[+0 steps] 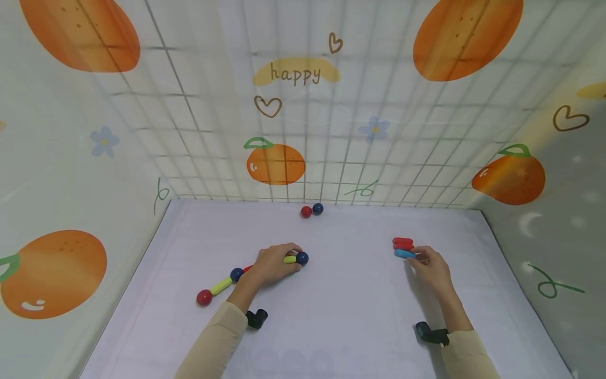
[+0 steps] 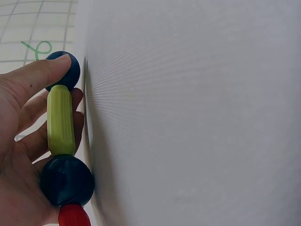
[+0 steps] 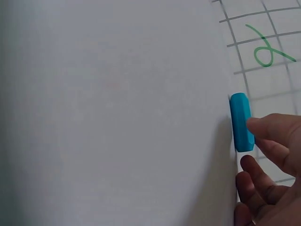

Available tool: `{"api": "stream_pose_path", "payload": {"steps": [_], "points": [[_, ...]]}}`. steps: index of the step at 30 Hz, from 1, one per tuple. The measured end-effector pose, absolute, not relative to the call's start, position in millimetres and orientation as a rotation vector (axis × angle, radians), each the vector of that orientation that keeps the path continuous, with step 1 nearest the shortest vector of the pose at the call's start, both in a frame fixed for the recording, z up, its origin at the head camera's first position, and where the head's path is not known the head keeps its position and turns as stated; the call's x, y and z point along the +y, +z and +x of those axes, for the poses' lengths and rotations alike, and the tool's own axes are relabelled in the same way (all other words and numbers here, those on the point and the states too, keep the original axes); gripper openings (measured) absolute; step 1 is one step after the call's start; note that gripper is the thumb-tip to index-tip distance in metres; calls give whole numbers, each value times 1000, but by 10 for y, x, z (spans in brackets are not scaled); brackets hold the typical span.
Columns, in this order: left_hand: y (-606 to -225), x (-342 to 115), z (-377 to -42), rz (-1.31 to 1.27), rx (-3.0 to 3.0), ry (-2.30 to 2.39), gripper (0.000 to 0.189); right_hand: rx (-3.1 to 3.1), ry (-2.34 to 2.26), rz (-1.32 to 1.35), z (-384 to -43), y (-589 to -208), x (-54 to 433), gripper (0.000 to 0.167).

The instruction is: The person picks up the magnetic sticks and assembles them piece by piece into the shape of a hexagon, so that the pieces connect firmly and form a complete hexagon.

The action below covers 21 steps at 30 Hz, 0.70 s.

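My left hand [image 1: 273, 265] grips the right end of a chain of balls and rods lying on the table. In the left wrist view, the thumb presses the dark blue end ball [image 2: 71, 75], and fingers curl behind the yellow-green rod [image 2: 61, 120]. Below that come another dark blue ball [image 2: 67, 181] and a red rod [image 2: 74, 215]. The chain's far left shows a red ball [image 1: 204, 297] and a yellow-green rod [image 1: 221, 286]; my hand hides its middle from the head camera. On the right, my right hand [image 1: 433, 272] pinches a light blue rod [image 3: 241, 123] by its near end.
Two red rods [image 1: 403, 240] lie just behind the light blue one. At the back of the white table [image 1: 350, 310] sit a loose red ball [image 1: 306, 211] and a dark blue ball [image 1: 318, 209]. A printed curtain [image 1: 208, 158] over a grid encloses the table.
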<state>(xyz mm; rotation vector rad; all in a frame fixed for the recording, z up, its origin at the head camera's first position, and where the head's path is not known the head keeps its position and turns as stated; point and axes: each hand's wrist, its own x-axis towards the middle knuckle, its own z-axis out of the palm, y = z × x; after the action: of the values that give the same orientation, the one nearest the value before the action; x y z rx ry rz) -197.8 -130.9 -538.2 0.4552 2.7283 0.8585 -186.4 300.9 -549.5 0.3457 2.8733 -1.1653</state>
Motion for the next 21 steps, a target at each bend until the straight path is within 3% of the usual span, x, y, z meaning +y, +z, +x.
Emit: {"api": "stream_pose_path", "payload": {"steps": [21], "points": [[-5361, -1311, -1968, 471, 2739, 860, 41, 2863, -1104, 337, -1847, -5506, 2951, 34]]}}
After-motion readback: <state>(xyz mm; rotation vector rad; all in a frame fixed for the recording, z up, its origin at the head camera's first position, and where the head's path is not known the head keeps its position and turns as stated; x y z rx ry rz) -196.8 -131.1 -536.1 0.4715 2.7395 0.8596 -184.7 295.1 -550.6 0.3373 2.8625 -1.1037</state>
